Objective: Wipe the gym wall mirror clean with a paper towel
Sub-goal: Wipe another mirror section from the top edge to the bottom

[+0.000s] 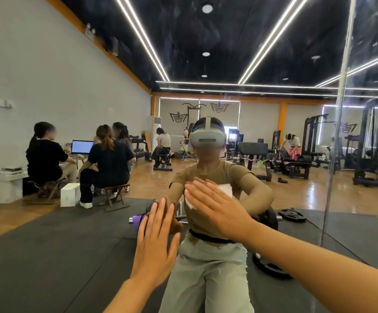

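The wall mirror (240,53) fills nearly the whole view and carries faint smears near the top. My right hand (217,206) lies flat against the glass with straight fingers, pressing a white paper towel (225,190) onto it; the towel's edges show above and left of the hand. My left hand (156,242) also rests flat on the glass, fingers straight and spread, lower and to the left, holding nothing. My own reflection, in a tan top with a headset, sits right behind both hands.
A vertical seam (339,109) between mirror panels runs down the right side. Reflected in the glass are black floor mats, weight plates (293,215), gym machines (373,150), and several people sitting at a laptop (81,147) on the left.
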Tool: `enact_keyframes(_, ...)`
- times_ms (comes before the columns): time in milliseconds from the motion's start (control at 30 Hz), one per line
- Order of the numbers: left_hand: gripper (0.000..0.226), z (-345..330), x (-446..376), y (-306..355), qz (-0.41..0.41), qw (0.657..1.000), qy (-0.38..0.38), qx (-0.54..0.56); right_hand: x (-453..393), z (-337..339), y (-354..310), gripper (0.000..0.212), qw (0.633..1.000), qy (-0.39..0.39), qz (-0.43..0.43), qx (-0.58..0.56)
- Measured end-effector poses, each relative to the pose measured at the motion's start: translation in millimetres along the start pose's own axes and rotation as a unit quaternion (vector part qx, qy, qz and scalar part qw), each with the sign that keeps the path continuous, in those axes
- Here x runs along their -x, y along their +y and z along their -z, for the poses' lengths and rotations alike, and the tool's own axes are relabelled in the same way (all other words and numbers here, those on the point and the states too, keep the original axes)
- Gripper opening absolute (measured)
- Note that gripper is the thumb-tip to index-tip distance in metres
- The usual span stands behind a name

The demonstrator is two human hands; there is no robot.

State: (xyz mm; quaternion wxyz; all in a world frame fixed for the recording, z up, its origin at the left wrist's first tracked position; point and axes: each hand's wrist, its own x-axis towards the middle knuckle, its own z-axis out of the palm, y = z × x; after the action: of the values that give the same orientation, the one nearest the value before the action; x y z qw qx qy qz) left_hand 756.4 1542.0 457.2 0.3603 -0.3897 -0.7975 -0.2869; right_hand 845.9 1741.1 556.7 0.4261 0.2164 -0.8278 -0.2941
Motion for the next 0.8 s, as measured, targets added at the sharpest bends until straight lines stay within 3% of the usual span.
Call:
enact_keyframes(67,0.068,0.0,3.6,-7.6,0.014,1.000,0.005,-0.003,-5.5,13.8,14.1,0.058,0.999,-0.018,0.021,0.021)
enact_keyframes(133,0.067,2.0,3.6,-14.3,0.019,1.000,0.010,-0.009,-20.7,31.1,35.9,0.065,0.999,0.012,-0.010,0.035)
enact_keyframes(333,0.066,9.6,-14.1,-16.7,0.036,0.998,0.049,0.022,-92.8,93.0,121.9,0.070,0.950,0.150,-0.257,0.095)
enact_keyframes(433,0.065,11.1,-27.0,-14.3,0.039,0.997,0.066,0.011,-115.6,100.4,133.7,0.067,0.925,0.185,-0.323,0.076)
enact_keyframes(533,0.065,7.7,-33.3,-15.8,0.044,0.997,0.070,0.006,-114.3,80.5,113.5,0.073,0.925,0.205,-0.313,0.063)
enact_keyframes(733,0.065,6.5,-32.8,-13.5,0.044,0.997,0.058,0.013,-56.2,23.4,32.5,0.083,0.972,0.135,-0.190,0.026)
enact_keyframes(800,0.065,10.2,-30.6,-15.5,0.036,0.998,0.052,0.012,-36.9,9.4,7.8,0.077,0.982,0.104,-0.157,-0.001)
